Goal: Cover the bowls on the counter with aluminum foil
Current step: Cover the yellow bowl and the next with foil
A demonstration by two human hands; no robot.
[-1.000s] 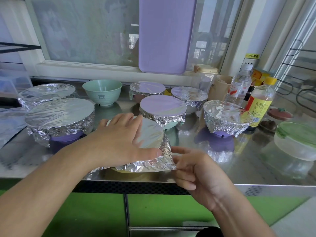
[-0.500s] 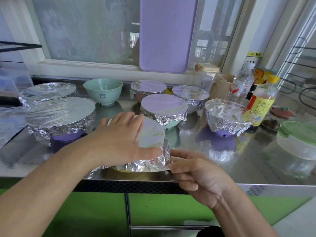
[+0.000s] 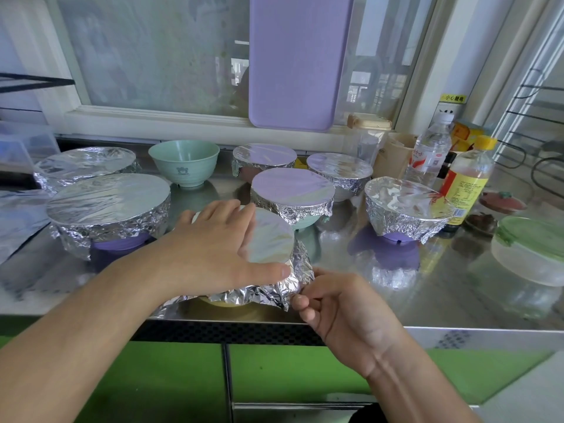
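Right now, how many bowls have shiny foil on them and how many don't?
Foil-covered and finished: 6
Foil being pressed on by the left hand and right hand: 1
No foil, the green bowl: 1
Total: 8 bowls

foil (image 3: 271, 239): shiny, crinkled metal | counter (image 3: 427, 300): glossy steel | mint bowl (image 3: 184, 162): matt
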